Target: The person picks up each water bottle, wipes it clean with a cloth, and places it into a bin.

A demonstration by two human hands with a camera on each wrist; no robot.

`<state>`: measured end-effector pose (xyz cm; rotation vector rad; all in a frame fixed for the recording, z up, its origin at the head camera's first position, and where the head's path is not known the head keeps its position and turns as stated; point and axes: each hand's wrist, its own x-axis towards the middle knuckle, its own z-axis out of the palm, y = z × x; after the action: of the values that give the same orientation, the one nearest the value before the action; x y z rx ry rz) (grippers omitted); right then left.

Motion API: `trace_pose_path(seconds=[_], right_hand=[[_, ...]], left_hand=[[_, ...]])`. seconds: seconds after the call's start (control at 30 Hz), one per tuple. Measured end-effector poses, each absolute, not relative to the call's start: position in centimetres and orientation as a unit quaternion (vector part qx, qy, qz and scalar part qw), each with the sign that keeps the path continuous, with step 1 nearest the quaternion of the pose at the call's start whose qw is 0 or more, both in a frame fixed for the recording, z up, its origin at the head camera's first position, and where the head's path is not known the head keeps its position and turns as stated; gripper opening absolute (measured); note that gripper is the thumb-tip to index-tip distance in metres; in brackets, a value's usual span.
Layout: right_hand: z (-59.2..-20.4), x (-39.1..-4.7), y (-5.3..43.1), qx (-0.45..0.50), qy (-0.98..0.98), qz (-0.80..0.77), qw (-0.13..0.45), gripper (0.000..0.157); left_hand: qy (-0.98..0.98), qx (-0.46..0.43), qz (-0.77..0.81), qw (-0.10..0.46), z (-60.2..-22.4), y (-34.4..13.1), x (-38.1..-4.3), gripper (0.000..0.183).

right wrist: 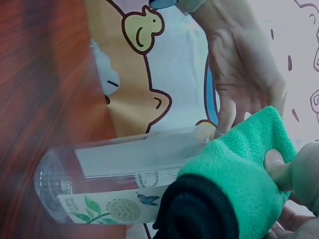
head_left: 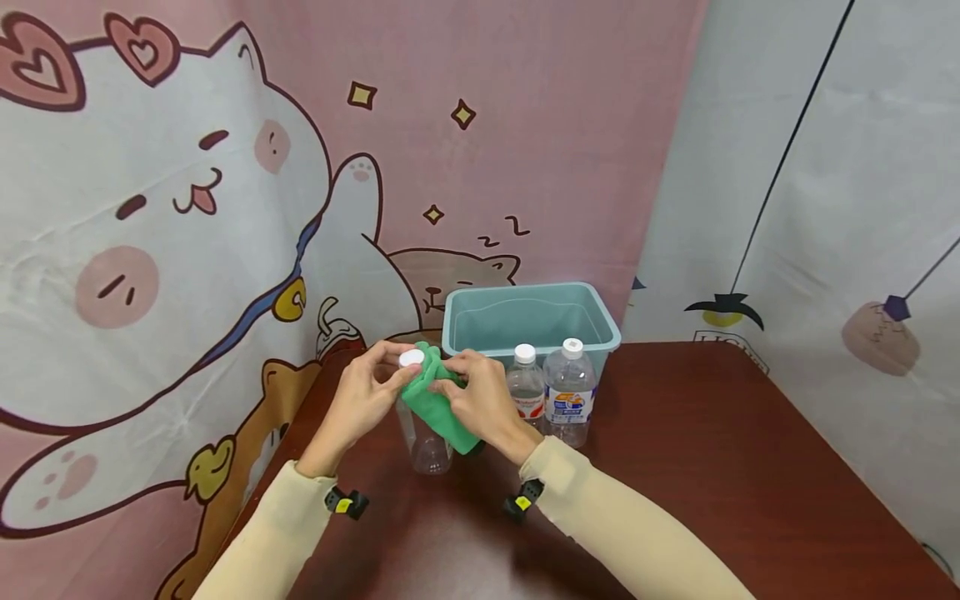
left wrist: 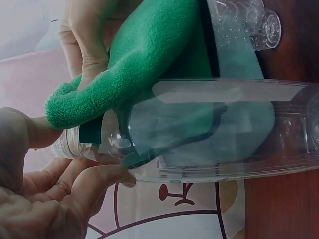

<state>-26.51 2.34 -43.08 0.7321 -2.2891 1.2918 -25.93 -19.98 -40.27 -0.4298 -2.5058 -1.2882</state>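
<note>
From here, a hand could pass over the right of the red-brown table (head_left: 720,450) or into the teal bin (head_left: 525,320); the red-labelled bottle (head_left: 527,390) and blue-labelled bottle (head_left: 569,396) block its front, the clear bottle (head_left: 432,452) and green cloth (head_left: 441,410) crowd the left.

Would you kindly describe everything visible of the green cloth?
The green cloth looks soft and fuzzy, like plush, with dark trim. It is bunched and folded, held above the table against the neck of a clear bottle. The right hand's grip pinches it; whether the left hand's grip touches it is unclear.
</note>
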Motion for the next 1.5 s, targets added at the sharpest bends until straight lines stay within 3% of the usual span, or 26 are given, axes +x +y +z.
trace_pose_path(seconds=[0.4,0.83,1.13,1.37,1.5], right_hand=[[-42.9,-26.8,2.3,0.282,-0.840,0.416,0.204,0.033],[-44.6,-26.2,3.2,0.264,-0.864,0.384,0.192,0.023],[-49.4,-27.6,4.6,0.301,-0.867,0.338,0.207,0.017],[-51.0,-27.1,4.5,0.296,-0.895,0.296,0.152,0.014],[-51.8,-27.1,4.4,0.294,-0.904,0.278,0.138,0.022]], left_hand=[[-0.870,-0.148,-0.446,0.146,-40.0,-19.8,-25.8,0.036],[-0.871,-0.151,-0.444,0.145,-40.4,-19.5,-25.6,0.036],[-0.886,-0.141,-0.420,0.139,-40.1,-19.3,-25.3,0.040],[-0.890,-0.152,-0.409,0.130,-39.7,-19.3,-25.2,0.039],[-0.890,-0.155,-0.409,0.127,-39.5,-19.3,-25.0,0.039]])
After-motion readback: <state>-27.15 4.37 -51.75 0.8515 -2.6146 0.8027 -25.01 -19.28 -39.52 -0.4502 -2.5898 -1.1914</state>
